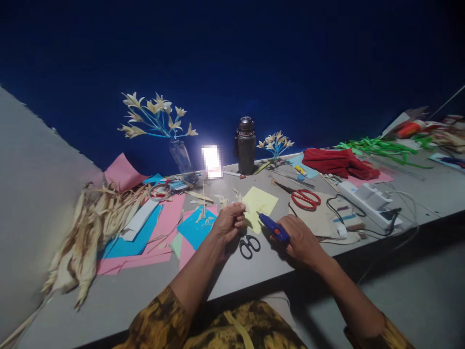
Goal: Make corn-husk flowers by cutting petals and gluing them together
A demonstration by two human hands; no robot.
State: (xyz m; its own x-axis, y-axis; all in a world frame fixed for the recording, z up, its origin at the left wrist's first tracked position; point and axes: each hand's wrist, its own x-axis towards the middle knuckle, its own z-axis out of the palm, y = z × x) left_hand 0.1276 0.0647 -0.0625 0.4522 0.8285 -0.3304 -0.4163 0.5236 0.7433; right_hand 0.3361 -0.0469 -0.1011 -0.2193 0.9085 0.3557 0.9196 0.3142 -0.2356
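My right hand [300, 238] is wrapped round a blue glue gun [275, 229], whose tip points up and left over a yellow paper sheet [264, 199]. To its left, my left hand [229, 222] is closed in a pinch; what it holds is too small to make out. Black-handled scissors [250, 247] lie on the table between my two hands, their blades hidden or hard to see. Red-handled scissors [305, 198] rest right of the yellow sheet. Small pale husk pieces [206, 220] lie on a blue sheet [192, 227] beside my left forearm.
Dried husks [85, 237] and pink paper [160, 242] spread over the left. Behind stand a glass vase [181, 159] of husk flowers [158, 109], a bright light [212, 162] and a dark flask [246, 150]. At right are red cloth [336, 162] and a white power strip [366, 203] with cables.
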